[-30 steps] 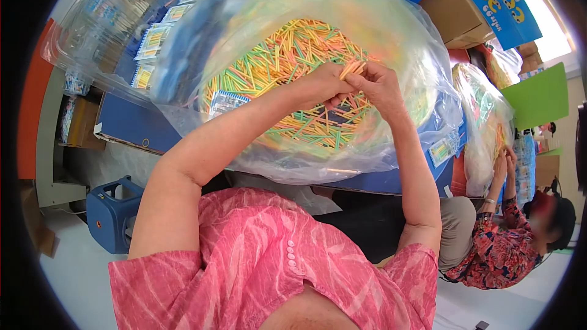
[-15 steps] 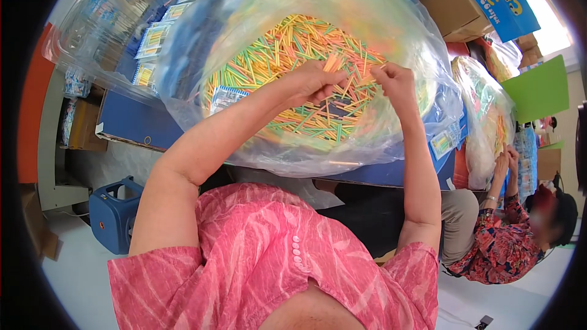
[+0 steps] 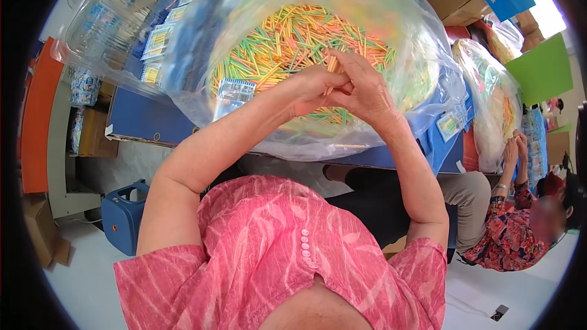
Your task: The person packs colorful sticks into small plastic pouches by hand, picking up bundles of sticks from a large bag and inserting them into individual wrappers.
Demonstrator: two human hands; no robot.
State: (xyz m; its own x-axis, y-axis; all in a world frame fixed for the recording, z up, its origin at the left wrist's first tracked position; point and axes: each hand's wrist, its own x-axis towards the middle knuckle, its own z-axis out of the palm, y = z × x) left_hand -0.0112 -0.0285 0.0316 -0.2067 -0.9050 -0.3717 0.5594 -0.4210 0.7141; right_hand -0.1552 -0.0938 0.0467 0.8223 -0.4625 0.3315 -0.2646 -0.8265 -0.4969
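Note:
A large clear plastic bag [image 3: 422, 49] stands wide at the mouth, full of thin sticks [image 3: 287, 40] in yellow, green, orange and pink. Above the pile, my left hand [image 3: 317, 90] is closed round a small bundle of sticks [image 3: 332, 64], whose tips show past the fingers. My right hand [image 3: 367, 88] meets it there, fingers bent against the same bundle; its fingertips are partly hidden. A blue-and-white printed packet [image 3: 234, 93] lies at the bag's left side, beside my left forearm.
Clear plastic trays [image 3: 101, 24] and a row of printed packets [image 3: 158, 43] are at the left of the blue table [image 3: 137, 116]. On the right are another packet [image 3: 452, 122], a second stick bag [image 3: 483, 98] and a co-worker's hands [image 3: 515, 146]. A blue stool [image 3: 122, 220] stands below.
My right hand has moved left from the right side of the pile to join my left hand at the bundle. The view has shifted slightly.

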